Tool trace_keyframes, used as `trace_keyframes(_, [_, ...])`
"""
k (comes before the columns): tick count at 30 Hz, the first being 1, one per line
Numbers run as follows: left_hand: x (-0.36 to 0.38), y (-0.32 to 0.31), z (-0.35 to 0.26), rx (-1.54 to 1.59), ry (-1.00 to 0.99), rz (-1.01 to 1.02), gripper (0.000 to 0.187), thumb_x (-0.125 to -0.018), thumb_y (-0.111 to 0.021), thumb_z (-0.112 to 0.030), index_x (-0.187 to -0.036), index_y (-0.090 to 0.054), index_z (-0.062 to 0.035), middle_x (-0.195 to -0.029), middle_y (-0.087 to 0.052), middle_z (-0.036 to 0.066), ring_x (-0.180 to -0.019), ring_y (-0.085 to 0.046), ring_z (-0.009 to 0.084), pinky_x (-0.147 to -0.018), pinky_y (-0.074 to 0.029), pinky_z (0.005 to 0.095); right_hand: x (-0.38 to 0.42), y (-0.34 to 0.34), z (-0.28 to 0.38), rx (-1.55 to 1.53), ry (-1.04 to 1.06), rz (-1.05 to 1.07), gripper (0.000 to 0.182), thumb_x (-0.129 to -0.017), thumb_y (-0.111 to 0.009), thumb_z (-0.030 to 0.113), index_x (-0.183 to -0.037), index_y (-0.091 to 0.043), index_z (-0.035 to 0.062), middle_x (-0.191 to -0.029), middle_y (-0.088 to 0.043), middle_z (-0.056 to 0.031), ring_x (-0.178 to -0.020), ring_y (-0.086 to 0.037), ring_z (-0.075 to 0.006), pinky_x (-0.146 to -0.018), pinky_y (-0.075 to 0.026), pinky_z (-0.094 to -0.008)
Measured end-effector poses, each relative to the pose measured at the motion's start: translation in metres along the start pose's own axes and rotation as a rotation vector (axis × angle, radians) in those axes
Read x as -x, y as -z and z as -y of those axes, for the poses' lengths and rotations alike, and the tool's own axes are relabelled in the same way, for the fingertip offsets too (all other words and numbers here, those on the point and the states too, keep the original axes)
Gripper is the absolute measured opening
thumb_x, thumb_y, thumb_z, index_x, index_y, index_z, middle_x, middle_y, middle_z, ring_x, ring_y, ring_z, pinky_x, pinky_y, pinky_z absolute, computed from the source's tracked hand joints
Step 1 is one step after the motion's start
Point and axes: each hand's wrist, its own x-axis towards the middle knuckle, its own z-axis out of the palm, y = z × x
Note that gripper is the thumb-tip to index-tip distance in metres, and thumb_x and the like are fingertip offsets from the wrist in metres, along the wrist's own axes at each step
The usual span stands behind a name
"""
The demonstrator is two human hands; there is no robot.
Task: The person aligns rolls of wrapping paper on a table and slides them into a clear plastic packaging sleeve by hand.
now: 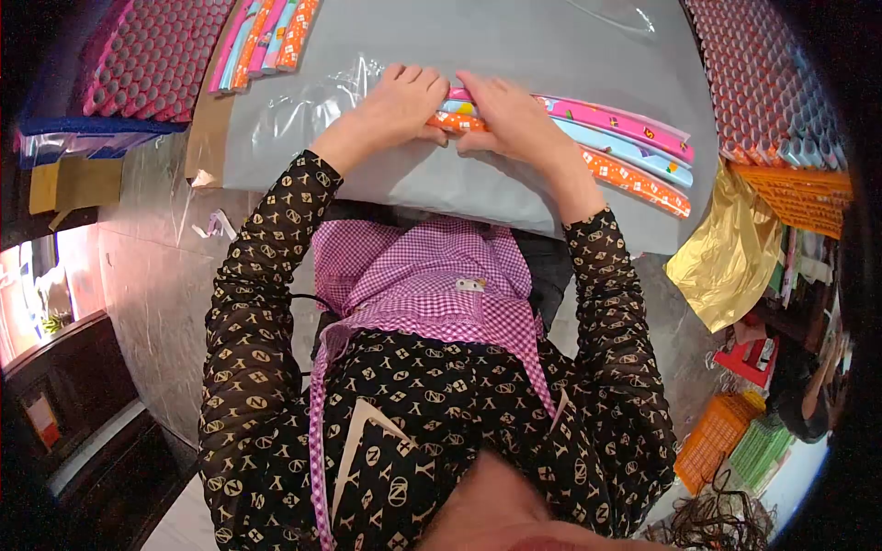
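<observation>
Three slim rolls of patterned paper lie side by side on the grey covered table (514, 46): a pink roll (634, 126), a light blue roll (634, 159) and an orange roll (638, 182). My left hand (397, 108) is closed at their left ends, fingers curled over the top and thumb below. Just right of it, my right hand (516, 118) wraps round the same rolls, hiding part of them. The rolls' right ends stick out past my right wrist. A bundle of similar rolls (266, 41) rests at the table's upper left.
Many stacked tubes (152, 69) fill a blue crate (101, 127) on the left. More tubes (767, 73) stand in an orange crate (799, 188) on the right. Gold foil (730, 253) hangs by the table's right edge. An orange basket (715, 441) and green basket (761, 450) sit lower right.
</observation>
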Motion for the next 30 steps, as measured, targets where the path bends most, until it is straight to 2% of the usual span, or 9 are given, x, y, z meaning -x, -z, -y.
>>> trace_keyframes(2, [0.0,0.0,-0.001,0.004,-0.002,0.0,0.061,-0.071,-0.079,-0.042,-0.109,-0.053,-0.0013,-0.106,-0.058,0.013,-0.107,-0.055,0.031,-0.093,-0.04,0.0423,0.009,-0.001,-0.017,0.073,0.182,-0.096,0.095,-0.065,-0.082,0.044,-0.138,-0.041,-0.0007,-0.128,-0.055,-0.0232,-0.122,-0.051,-0.0396,-0.103,-0.042,-0.046])
trace_keyframes(5, [0.001,0.0,-0.002,0.009,-0.027,-0.024,0.059,-0.071,-0.079,-0.041,-0.107,-0.053,-0.0023,-0.106,-0.058,0.013,-0.107,-0.055,0.0308,-0.094,-0.04,0.0428,0.034,0.02,-0.032,0.194,0.096,-0.004,0.106,-0.058,-0.083,0.051,-0.139,-0.039,-0.0017,-0.137,-0.049,-0.0252,-0.128,-0.047,-0.0408,-0.107,-0.039,-0.0468])
trace_keyframes(8, [0.0,0.0,-0.001,0.008,0.031,0.097,0.067,-0.071,-0.079,-0.042,-0.118,-0.051,-0.0028,-0.113,-0.056,0.013,-0.112,-0.052,0.0313,-0.1,-0.037,0.0426,0.068,0.051,-0.057,0.176,-0.001,0.077,0.113,-0.052,-0.085,0.051,-0.14,-0.039,-0.0024,-0.138,-0.048,-0.0255,-0.128,-0.046,-0.0416,-0.108,-0.037,-0.0474])
trace_keyframes(10, [0.001,-0.002,-0.001,-0.015,-0.015,-0.009,0.058,-0.07,-0.079,-0.04,-0.106,-0.053,-0.0024,-0.105,-0.058,0.013,-0.106,-0.055,0.0309,-0.094,-0.04,0.0439,0.095,0.068,-0.076,0.187,-0.035,0.104,0.114,-0.051,-0.086,0.051,-0.14,-0.039,-0.002,-0.139,-0.047,-0.025,-0.129,-0.045,-0.0417,-0.109,-0.037,-0.0473])
trace_keyframes(12, [0.001,-0.004,0.0,-0.009,-0.018,-0.013,0.059,-0.07,-0.08,-0.041,-0.105,-0.053,-0.0024,-0.105,-0.058,0.013,-0.106,-0.055,0.0309,-0.094,-0.04,0.0437,0.121,0.084,-0.094,0.285,-0.166,0.123,0.112,-0.052,-0.086,0.049,-0.14,-0.04,-0.0013,-0.14,-0.047,-0.0233,-0.13,-0.044,-0.0406,-0.11,-0.036,-0.047])
trace_keyframes(16, [-0.002,-0.002,-0.004,0.009,-0.014,0.014,0.061,-0.068,-0.081,-0.042,-0.105,-0.053,-0.0025,-0.104,-0.058,0.013,-0.105,-0.056,0.0307,-0.093,-0.04,0.043,0.147,0.098,-0.111,0.294,-0.195,0.091,0.096,-0.059,-0.083,0.034,-0.139,-0.042,-0.0003,-0.138,-0.049,-0.0213,-0.131,-0.044,-0.0388,-0.11,-0.035,-0.0458])
trace_keyframes(20, [-0.006,0.004,-0.006,-0.032,-0.025,0.021,0.064,-0.066,-0.082,-0.043,-0.105,-0.053,-0.0017,-0.104,-0.059,0.013,-0.105,-0.056,0.0304,-0.092,-0.041,0.042,0.143,0.094,-0.114,0.236,-0.184,0.084,0.089,-0.06,-0.081,0.03,-0.136,-0.045,-0.0002,-0.136,-0.051,-0.0203,-0.129,-0.045,-0.0385,-0.109,-0.036,-0.0457])
trace_keyframes(22, [-0.009,0.009,-0.009,0.013,0.034,0.177,0.074,-0.067,-0.082,-0.042,-0.118,-0.051,0.0011,-0.112,-0.057,0.015,-0.112,-0.052,0.033,-0.099,-0.039,0.042,0.142,0.092,-0.115,0.218,-0.198,0.077,0.084,-0.061,-0.08,0.029,-0.133,-0.047,-0.0003,-0.133,-0.053,-0.0197,-0.126,-0.047,-0.0379,-0.108,-0.037,-0.046])
trace_keyframes(30, [-0.013,-0.001,-0.009,0.007,-0.055,0.057,0.069,-0.066,-0.082,-0.044,-0.107,-0.053,0.0023,-0.105,-0.059,0.017,-0.106,-0.055,0.0334,-0.095,-0.042,0.0406,0.146,0.085,-0.124,0.243,-0.102,0.002,0.078,-0.061,-0.078,0.028,-0.129,-0.049,0.0005,-0.126,-0.055,-0.0186,-0.121,-0.049,-0.0376,-0.104,-0.038,-0.0455])
